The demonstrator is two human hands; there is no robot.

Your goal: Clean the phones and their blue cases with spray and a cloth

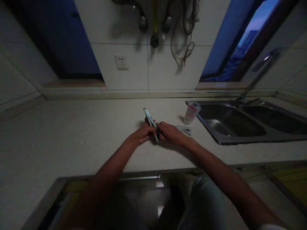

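Grips a slim flat object (149, 117), tilted, in the tightly curled left hand (144, 131), above the middle of the surface (100, 127), back from its front edge; cannot tell whether also gripping with the half-curled right hand (169, 132) beside the object's lower end. Could drop it by loosening the left-hand hold, or knock the cup (191, 113) toward the sink (240, 139) by swinging rightward.

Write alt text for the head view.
A person's left hand grips a slim, flat object over a pale countertop, the right hand close beside it. To the right, a pale cup with pink print stands near a metal double sink.
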